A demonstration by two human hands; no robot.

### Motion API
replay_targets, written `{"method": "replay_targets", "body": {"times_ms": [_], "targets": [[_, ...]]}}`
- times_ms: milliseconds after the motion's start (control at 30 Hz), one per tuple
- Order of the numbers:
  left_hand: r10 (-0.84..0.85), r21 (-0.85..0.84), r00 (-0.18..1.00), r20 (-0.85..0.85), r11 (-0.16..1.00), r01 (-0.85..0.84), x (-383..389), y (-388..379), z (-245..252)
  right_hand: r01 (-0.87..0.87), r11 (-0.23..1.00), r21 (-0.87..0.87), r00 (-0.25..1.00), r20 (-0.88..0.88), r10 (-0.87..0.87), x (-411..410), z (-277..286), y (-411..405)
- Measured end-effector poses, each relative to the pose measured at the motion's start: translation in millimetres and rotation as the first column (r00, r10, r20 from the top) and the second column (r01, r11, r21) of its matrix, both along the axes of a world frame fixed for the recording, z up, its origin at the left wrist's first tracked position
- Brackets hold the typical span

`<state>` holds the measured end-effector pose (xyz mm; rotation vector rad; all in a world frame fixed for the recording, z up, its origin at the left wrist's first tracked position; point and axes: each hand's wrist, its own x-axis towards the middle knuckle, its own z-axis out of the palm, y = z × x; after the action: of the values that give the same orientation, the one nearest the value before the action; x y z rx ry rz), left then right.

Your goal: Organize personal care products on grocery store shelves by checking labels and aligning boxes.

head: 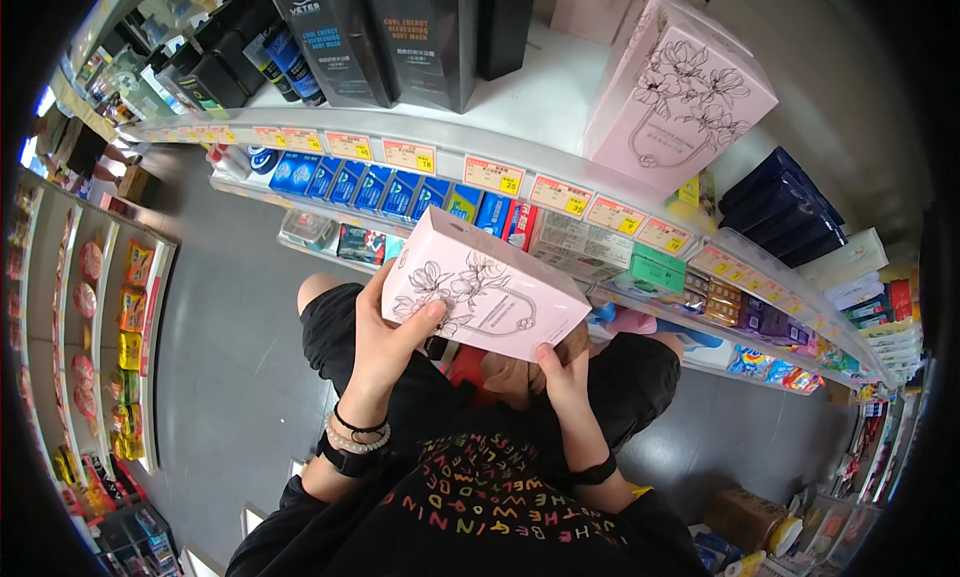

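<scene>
Both my hands hold a pink cardboard box printed with line-drawn flowers and an oval frame. My left hand grips its left end, thumb across the flowers and fingers hidden behind. At the lower right corner my right hand pinches the edge with its thumb on the front. The box is tilted, held above my lap and in front of the shelves. A similar pink box stands on the upper shelf to the right, bearing the same flower print.
Dark body wash boxes and bottles stand left on the upper shelf. Below are blue toothpaste-like boxes, a green carton and bagged goods. Snack shelves rise across the aisle floor. A person is at far left.
</scene>
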<state>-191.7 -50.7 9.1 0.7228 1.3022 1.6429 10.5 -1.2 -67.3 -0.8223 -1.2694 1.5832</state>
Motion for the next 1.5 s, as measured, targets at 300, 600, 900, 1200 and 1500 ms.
{"method": "replay_targets", "body": {"times_ms": [300,600,900,1200,1500], "targets": [[0.466,0.373,0.749,-0.471,0.875,-0.310,-11,-7,63,-0.070,0.964,-0.255,0.997,0.023,0.078,20,-55,5],[0.574,0.599,0.437,-0.692,0.795,-0.096,1,59,162,-0.066,0.960,-0.270,0.997,-0.051,0.054,42,-66,13],[0.498,0.494,0.212,-0.841,0.866,-0.075,19,139,196,0.053,0.974,-0.219,0.999,0.003,-0.053,58,-67,10],[0.391,0.387,0.033,-0.920,0.892,0.232,-8,225,219,0.028,0.995,-0.100,1.000,0.001,-0.028,67,-51,12],[-0.142,-0.111,0.190,-0.971,0.980,0.167,6,255,241,0.065,0.983,-0.170,0.998,0.026,-0.062,83,-66,8]]}}
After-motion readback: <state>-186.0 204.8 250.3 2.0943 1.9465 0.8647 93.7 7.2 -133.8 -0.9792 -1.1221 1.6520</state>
